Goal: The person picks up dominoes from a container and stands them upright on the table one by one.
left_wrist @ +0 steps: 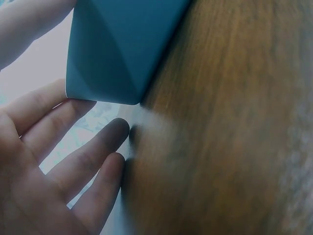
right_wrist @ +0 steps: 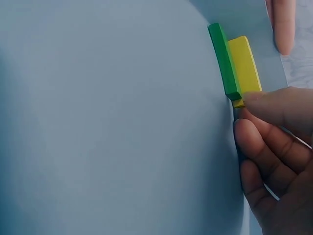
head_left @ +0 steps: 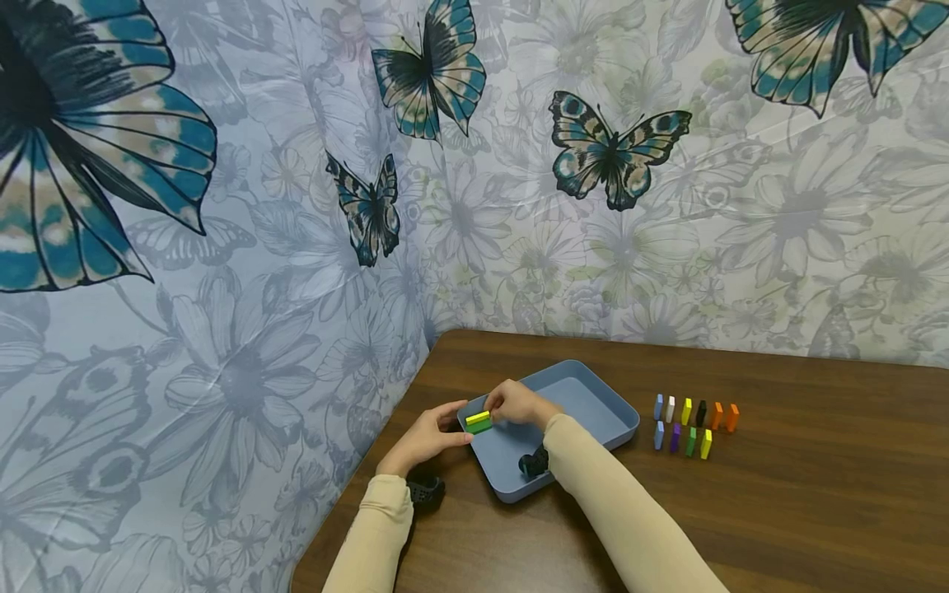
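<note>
At the left corner of a blue-grey tray [head_left: 574, 405], my right hand [head_left: 516, 405] pinches one end of a yellow block [right_wrist: 246, 63] between thumb and finger. The yellow block lies along the tray wall, beside a green block [right_wrist: 224, 63], and the two appear to touch. Around the outside of that same corner is my left hand [head_left: 424, 441], its thumb and fingers spread and mostly straight. In the left wrist view, fingertips of the left hand [left_wrist: 58, 161] touch the tray's wall [left_wrist: 105, 58], with the lower fingers apart from it.
Right of the tray, several coloured blocks [head_left: 687, 410] stand upright in two rows on the brown wooden table [head_left: 815, 494]. Each wrist wears a dark camera mount, and the right one [head_left: 532, 464] hangs over the tray. Butterfly-patterned walls [head_left: 504, 272] border the table's left and back edges.
</note>
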Available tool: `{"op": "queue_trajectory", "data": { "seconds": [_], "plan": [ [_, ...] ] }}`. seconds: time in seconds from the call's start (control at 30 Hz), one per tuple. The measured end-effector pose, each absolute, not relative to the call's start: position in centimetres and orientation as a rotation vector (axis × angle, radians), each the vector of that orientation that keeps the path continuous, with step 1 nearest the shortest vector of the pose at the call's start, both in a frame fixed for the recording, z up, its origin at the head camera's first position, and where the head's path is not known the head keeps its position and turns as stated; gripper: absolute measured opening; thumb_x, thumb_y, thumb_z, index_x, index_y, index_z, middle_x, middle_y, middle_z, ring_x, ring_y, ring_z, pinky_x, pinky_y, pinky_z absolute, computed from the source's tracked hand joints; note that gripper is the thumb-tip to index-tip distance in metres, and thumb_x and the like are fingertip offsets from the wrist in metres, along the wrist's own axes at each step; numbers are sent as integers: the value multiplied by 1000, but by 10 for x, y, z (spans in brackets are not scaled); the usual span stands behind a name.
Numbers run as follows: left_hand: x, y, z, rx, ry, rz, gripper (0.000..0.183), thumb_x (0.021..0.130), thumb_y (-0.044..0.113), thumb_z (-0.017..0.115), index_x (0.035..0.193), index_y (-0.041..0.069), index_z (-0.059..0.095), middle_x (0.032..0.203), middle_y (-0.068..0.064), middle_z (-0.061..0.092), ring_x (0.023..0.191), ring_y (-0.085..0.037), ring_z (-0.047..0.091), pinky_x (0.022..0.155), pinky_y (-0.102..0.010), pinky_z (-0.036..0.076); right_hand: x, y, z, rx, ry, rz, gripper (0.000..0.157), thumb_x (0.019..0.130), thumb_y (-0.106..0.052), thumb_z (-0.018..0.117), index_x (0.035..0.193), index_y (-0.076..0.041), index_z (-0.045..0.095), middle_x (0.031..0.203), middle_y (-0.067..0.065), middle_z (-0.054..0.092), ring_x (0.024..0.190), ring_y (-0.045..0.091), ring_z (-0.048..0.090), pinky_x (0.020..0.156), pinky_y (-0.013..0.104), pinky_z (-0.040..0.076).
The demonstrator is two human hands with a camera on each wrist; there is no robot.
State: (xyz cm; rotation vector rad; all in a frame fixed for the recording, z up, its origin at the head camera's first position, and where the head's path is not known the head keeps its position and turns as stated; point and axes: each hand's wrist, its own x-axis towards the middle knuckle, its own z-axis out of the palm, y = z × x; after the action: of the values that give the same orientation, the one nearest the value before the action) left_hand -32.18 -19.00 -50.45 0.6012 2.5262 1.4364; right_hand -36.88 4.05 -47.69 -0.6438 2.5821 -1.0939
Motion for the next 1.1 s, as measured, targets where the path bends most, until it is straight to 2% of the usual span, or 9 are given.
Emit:
{"op": "queue_trajectory", "data": {
  "seconds": [0.53,0.73,1.1],
  "plan": [
    [-320,-189,-503,569,2506,1466,73,89,32,77,152,11,45,153,-17,46,136,-43,49,106,-56,46,-368,40,-479,-662,2630,-1079,6,88,0,73,88,-5,77,83,2,71,72,12,57,67,26,50],
    [-316,-187,-498,591,2515,1445,74,90,30,76,152,6,42,153,-19,46,135,-46,48,105,-57,46,-368,43,-476,-682,2626,-1078,7,89,0,71,88,-5,77,83,1,71,70,12,55,66,25,49],
    [-320,-190,-503,590,2525,1441,73,89,32,77,151,10,45,152,-18,47,136,-46,48,106,-57,46,-367,48,-470,-708,2604,-1135,7,90,-1,70,90,-3,77,85,3,72,71,12,59,67,26,52]
  ]
}}
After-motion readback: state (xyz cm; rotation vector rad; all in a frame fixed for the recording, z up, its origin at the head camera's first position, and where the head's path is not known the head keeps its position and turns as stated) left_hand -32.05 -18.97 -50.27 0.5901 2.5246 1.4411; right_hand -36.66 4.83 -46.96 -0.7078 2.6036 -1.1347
